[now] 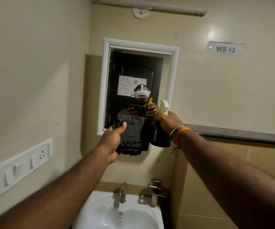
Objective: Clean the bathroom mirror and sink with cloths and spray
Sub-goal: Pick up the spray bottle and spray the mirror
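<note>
A small mirror [138, 68] in a white frame hangs on the beige wall ahead. My left hand [112, 140] grips a folded dark grey cloth [133, 134], held up against the mirror's lower edge. My right hand [167, 122] is wrapped around a dark spray bottle [158, 138] with a yellow and white trigger head [164, 107] that points at the glass. Both hands and the bottle are reflected in the mirror. Below, a white sink [103, 214] with a steel tap [123, 192] stands against the wall.
A white switch plate with a socket [20, 167] is on the left wall. A steel holder [156, 191] is fixed right of the tap. A dark ledge [242, 135] runs along the right wall, a "WS 13" label [225, 48] above it. A tube light [151, 4] is overhead.
</note>
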